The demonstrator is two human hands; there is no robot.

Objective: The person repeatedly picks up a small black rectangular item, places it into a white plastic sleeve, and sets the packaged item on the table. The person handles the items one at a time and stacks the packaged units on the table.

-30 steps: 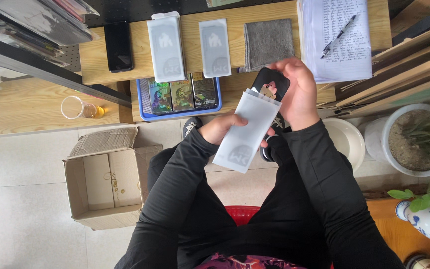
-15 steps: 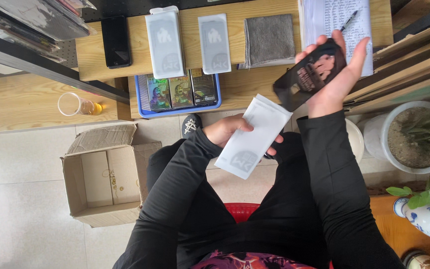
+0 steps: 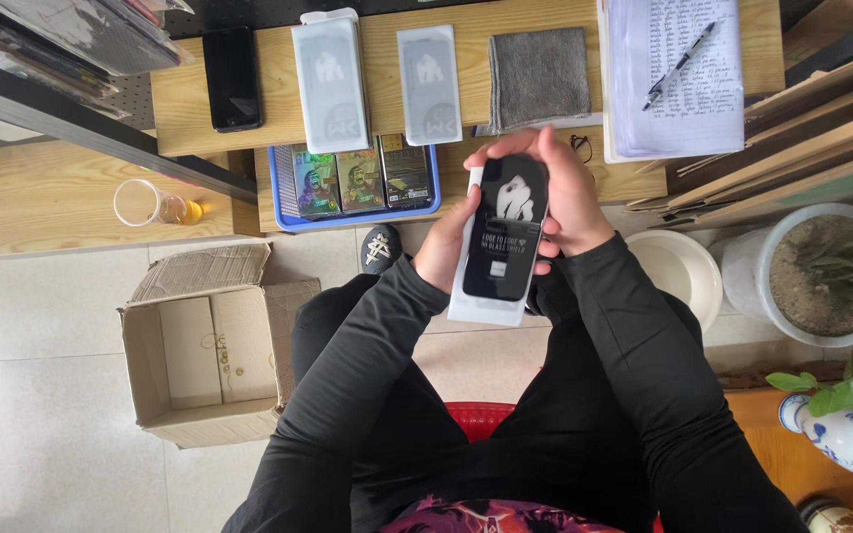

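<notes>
A wooden bench [image 3: 446, 99] spans twelve o'clock, with an open cardboard box [image 3: 211, 345] on the tiled floor at eight o'clock. Near centre, both hands grip a black card [image 3: 507, 232] lying flat on a white sleeve [image 3: 474, 304]. The left hand [image 3: 446, 245] closes on their nine o'clock edge; the right hand [image 3: 567, 192] wraps the top and three o'clock edge. On the bench at twelve lie two more white packs [image 3: 377, 79], a grey cloth [image 3: 541, 77], a black phone [image 3: 232, 79] at eleven, and a pen [image 3: 678, 64] on a notebook [image 3: 688, 118] at one.
</notes>
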